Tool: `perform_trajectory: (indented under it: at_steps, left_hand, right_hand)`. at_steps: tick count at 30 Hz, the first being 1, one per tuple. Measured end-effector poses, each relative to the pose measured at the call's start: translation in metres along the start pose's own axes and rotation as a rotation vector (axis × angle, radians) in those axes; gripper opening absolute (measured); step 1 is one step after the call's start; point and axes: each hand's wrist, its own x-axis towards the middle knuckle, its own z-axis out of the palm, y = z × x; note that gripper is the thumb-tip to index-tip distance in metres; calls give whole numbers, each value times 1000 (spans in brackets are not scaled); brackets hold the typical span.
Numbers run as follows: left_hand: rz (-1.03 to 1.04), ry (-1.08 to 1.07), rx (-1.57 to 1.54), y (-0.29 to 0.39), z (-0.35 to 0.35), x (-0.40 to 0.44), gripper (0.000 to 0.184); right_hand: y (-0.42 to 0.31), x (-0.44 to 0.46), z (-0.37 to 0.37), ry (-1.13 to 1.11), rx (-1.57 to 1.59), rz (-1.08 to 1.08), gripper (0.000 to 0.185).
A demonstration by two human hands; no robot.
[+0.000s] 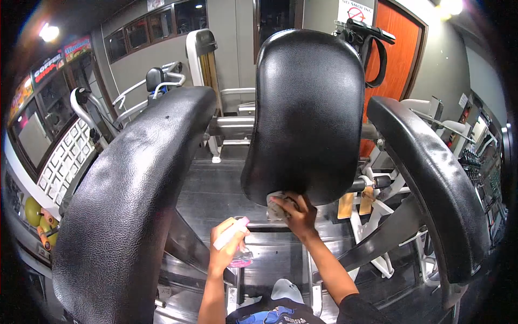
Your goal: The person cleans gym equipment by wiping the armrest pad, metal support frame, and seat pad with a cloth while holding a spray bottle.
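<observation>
My left hand (225, 244) is wrapped round a spray bottle (231, 233) with a white and pink head; pink liquid shows low in its clear body. In my right hand (300, 217) is a bunched grey cloth (277, 205), pressed against the lower edge of a black padded backrest (309, 113). Part of the cloth is hidden behind my fingers. The backrest stands upright in front of me, its vinyl surface shiny near the top.
Long black arm pads flank me, one on the left (129, 178) and one on the right (431, 173). Metal frame bars cross below the backrest. Other gym machines, an orange door (396, 46) and a no-smoking sign (356, 12) are behind. Yellow-green balls (33, 211) sit far left.
</observation>
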Motion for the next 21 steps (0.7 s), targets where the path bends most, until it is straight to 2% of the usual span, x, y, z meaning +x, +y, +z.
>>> perform_trajectory:
  at_steps: [1,4,6,8,12,14,17,18,20,21]
  left_hand:
    - [4,0,0,1,1,1,13]
    - [-1,2,10,2,1,1,12]
    - [16,-54,73,-7,-4,0,19]
    - [12,-38,61,-12,-4,-1,20]
    - [-2,-6,63,-9,-7,-4,21]
    - [-1,4,87,-8,-11,-6,20]
    - [-11,41,79,-4,-9,-6,15]
    - [-19,73,54,-3,-8,-5,11]
    - [-1,62,76,-14,-14,-3,14]
    - [15,48,103,-18,-17,-2,19]
  right_hand:
    - [1,5,-4,2,-1,-3,48]
    - [-1,39,-28,308,-41,139,39]
    - [-8,58,-27,462,-2,252,36]
    - [-18,52,-15,423,13,186,43]
    - [-17,19,12,-29,-22,-124,56]
    - [-17,34,0,-19,-7,-141,56]
    - [-25,71,-22,185,-6,-65,54]
    - [-31,80,-29,175,-22,-21,56]
    - [-33,81,-22,141,0,-96,53]
    - [-28,72,-12,43,-51,-165,48]
